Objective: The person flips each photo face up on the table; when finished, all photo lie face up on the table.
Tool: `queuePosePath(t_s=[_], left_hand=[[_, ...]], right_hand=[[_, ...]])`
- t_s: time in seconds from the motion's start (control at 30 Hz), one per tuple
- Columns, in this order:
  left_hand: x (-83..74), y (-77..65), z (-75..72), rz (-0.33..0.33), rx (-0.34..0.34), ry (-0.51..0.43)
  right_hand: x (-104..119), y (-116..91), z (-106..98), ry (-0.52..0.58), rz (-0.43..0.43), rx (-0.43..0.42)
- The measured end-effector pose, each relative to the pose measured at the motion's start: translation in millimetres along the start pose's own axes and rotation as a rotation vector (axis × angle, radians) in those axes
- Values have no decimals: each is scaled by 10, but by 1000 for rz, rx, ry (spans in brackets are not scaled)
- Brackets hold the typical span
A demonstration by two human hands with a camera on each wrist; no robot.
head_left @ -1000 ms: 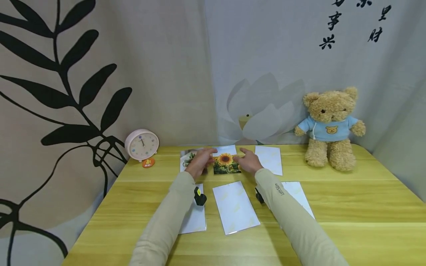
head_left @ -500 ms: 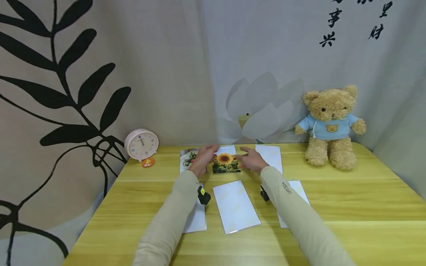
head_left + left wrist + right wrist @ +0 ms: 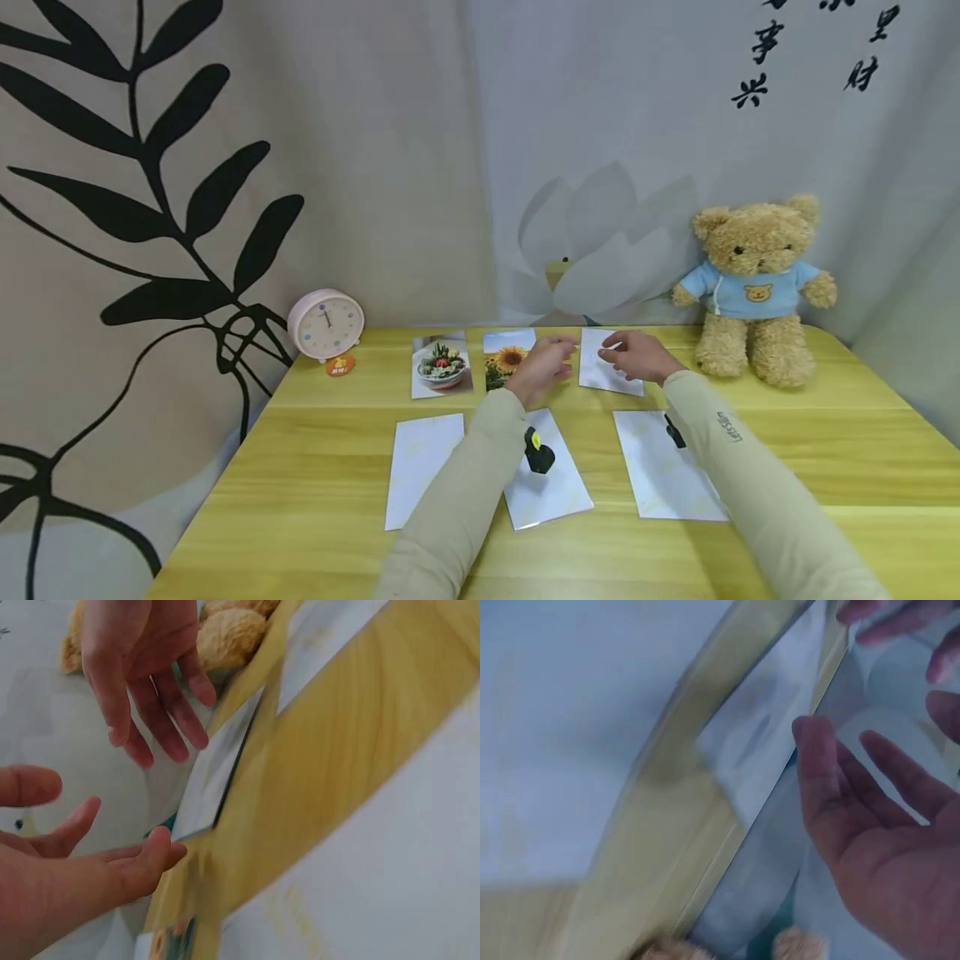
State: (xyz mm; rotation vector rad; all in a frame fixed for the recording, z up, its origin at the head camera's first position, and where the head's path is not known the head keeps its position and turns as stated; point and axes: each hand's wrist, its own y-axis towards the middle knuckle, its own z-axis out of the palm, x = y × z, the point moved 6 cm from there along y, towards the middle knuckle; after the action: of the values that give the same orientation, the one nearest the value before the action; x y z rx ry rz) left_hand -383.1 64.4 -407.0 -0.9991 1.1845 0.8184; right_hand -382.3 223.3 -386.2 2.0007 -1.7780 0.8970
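Six cards lie on the tabletop (image 3: 322,467), and two of them show pictures, so about a third seems done, with four pale faces left. Nearest, along the lower middle of the frame, are the near left card (image 3: 425,458), the near middle card (image 3: 552,497) and the near right card (image 3: 663,479), all pale side up, the sleeves covering parts of them. Beyond, right of centre, the left hand (image 3: 542,367) and the right hand (image 3: 641,357) hover about the far right card (image 3: 609,380), also pale and lying flat; each grip is loosely open, fingers apart, with hold of nothing. Left of it in that far row sit the sunflower card (image 3: 504,360), partly behind the left hand, and the bowl card (image 3: 441,367), both picture side up. Half a second ago both hands framed the sunflower card from either side; now they have shifted rightward to the far right card, leaving the bowl card in full view and baring more of the near left card.
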Motion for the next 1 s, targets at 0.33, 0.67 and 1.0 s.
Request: queuePosePath(t_s=[0.33,0.67,1.0], left_hand=[[13,69,301,-3,25,60],[8,98,192,-17,-59,-55],[58,125,153,55,-29,-108]], right_hand=[[-332,-146,-166,-203,51,-86],[-135,-121,50,-294,11,-35],[76,-152,99,-349,-77,-5]])
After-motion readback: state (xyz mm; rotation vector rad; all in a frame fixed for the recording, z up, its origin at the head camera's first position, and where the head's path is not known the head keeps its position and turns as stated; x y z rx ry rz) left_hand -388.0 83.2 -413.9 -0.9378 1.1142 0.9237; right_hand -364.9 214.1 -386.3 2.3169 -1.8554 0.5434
